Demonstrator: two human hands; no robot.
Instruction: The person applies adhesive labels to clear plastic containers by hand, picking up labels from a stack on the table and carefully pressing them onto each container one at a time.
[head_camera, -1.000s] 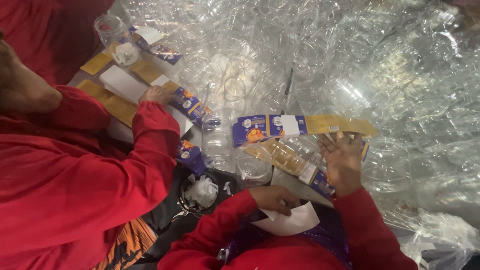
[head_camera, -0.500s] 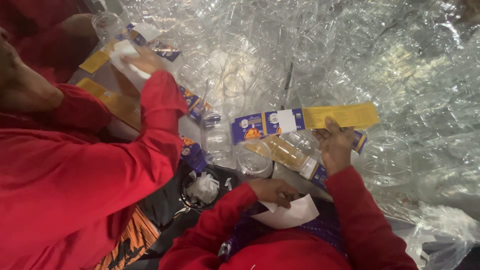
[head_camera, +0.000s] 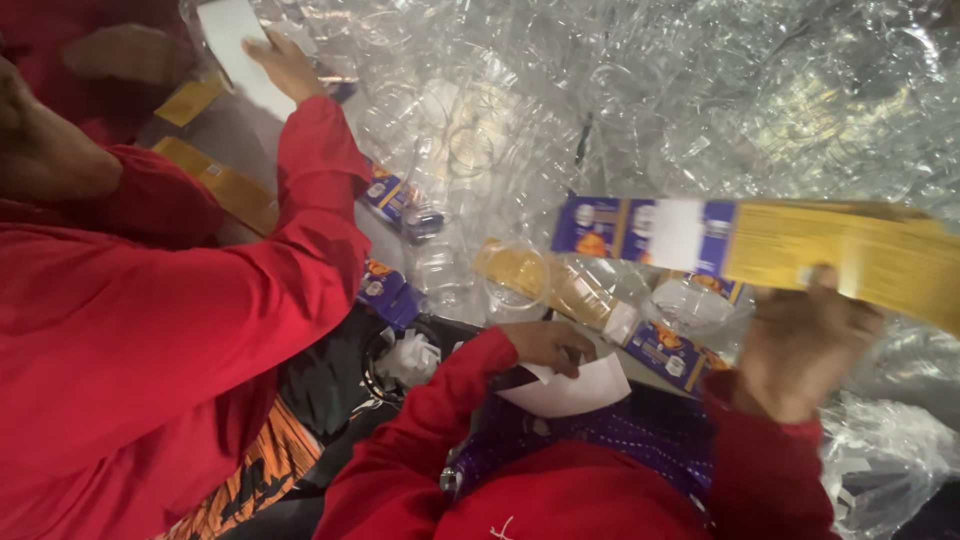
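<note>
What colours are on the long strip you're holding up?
The strip in the right hand is blue, white and yellow, seen from the head view.

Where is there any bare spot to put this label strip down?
Little room. One grey patch of table lies between the yellow strips and the co-worker's red sleeve. Ahead, clear plastic bottles crowd everything. Your right hand holds the label strip.

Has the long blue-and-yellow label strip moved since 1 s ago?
Yes. The right hand has lifted the label strip up off the pile of clear plastic bottles; it is now held above the bottles it lay on.
</note>
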